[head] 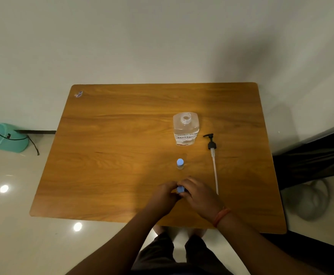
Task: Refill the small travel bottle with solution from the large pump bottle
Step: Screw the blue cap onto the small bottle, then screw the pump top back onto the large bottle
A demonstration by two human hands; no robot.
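Fingers (184,184) of both hands close around a small travel bottle with a blue cap (180,189) near the lower centre of the frame, low over the wooden tabletop (112,155). The left hand (166,195) curls round the bottle from the left, and the right hand (198,197) wraps over it from the right, fingertips pinching at the cap; the bottle's body is hidden between them. An orange band (221,216) circles the right wrist.

Just above the hands, a second small blue-capped bottle (180,163) stands upright on the tabletop. Farther up the frame stands the large bottle (186,129), clear, its neck open, with a label reading "SOLUTION". Its black pump head with the long dip tube (213,155) lies flat to the right of it, apart from the bottle.

At the left edge of the frame, a teal bucket (5,137) sits on the pale floor.
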